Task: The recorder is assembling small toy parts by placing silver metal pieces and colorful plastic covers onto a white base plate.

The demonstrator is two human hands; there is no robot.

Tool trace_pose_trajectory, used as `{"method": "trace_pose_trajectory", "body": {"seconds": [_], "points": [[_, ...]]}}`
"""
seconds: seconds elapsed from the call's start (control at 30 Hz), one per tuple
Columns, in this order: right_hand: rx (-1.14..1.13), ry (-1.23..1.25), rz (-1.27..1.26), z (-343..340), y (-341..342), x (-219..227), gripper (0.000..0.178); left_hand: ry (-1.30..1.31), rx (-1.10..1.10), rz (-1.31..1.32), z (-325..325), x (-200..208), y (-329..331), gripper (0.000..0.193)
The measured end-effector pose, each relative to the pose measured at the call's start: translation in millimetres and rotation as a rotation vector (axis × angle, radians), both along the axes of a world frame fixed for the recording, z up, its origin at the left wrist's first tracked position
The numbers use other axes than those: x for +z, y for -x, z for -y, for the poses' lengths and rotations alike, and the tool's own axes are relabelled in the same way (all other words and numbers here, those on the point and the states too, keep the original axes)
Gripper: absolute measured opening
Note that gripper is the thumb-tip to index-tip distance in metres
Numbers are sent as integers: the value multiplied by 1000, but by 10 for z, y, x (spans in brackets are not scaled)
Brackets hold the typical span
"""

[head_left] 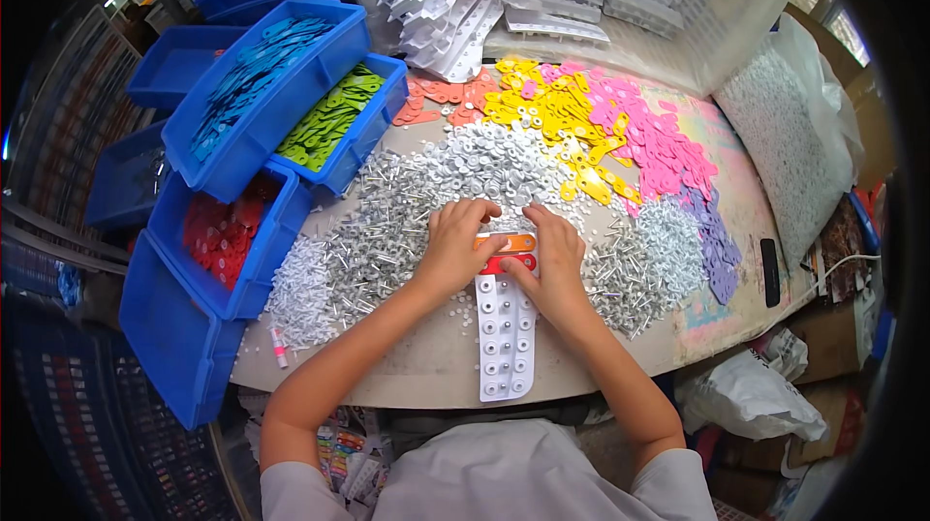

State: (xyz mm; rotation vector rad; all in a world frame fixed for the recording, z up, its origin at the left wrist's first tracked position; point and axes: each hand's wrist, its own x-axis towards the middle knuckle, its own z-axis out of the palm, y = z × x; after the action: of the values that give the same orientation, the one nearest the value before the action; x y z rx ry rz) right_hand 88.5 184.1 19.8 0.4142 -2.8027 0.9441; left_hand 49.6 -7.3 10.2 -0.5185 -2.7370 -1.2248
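A white plastic strip [505, 342] with rows of round cups and metal pegs lies lengthwise in front of me, its near end by the table edge. Across its far end sit an orange plastic piece [520, 243] and, just nearer, a red plastic piece [523, 263]. My left hand [453, 245] is closed at the strip's left side, fingers curled and thumb pressing the orange piece. On the other side my right hand [557, 274] is closed too, its thumb on the red piece and its index finger bent by the far end. Part of the strip is hidden beneath both hands.
Around my hands lie heaps of metal pins [387, 240], white round caps [494, 158] and small white pieces [302, 298]. Yellow pieces [542, 105], pink pieces [664, 148] and purple pieces [715, 245] are farther back. Blue bins [179, 327] stand left; a filled bag [785, 124] leans right.
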Motion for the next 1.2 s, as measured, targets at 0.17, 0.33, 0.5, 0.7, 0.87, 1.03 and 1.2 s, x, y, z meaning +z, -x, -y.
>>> {"method": "trace_pose_trajectory", "body": {"seconds": [0.17, 0.33, 0.5, 0.7, 0.87, 1.03, 1.2], "points": [[-1, -9, 14, 47, 10, 39, 80, 39, -2, -121, 65, 58, 18, 43], [-7, -5, 13, -6, -16, 24, 77, 53, 120, -519, 668, 535, 418, 40], [13, -150, -126, 0, -56, 131, 64, 214, 517, -770, 2118, 1546, 979, 26], [216, -137, -269, 438, 141, 402, 41, 472, 496, 312, 3755, 1382, 1248, 43], [429, 28, -329, 1120, 662, 780, 31, 619, 281, 345, 3746, 1096, 1456, 43], [503, -20, -362, 1946, 1539, 685, 28, 466, 178, 463, 3690, 1123, 1460, 40], [492, -471, 39, 2644, 2141, 687, 30, 482, 307, 488, 3529, 1186, 1420, 36]]}}
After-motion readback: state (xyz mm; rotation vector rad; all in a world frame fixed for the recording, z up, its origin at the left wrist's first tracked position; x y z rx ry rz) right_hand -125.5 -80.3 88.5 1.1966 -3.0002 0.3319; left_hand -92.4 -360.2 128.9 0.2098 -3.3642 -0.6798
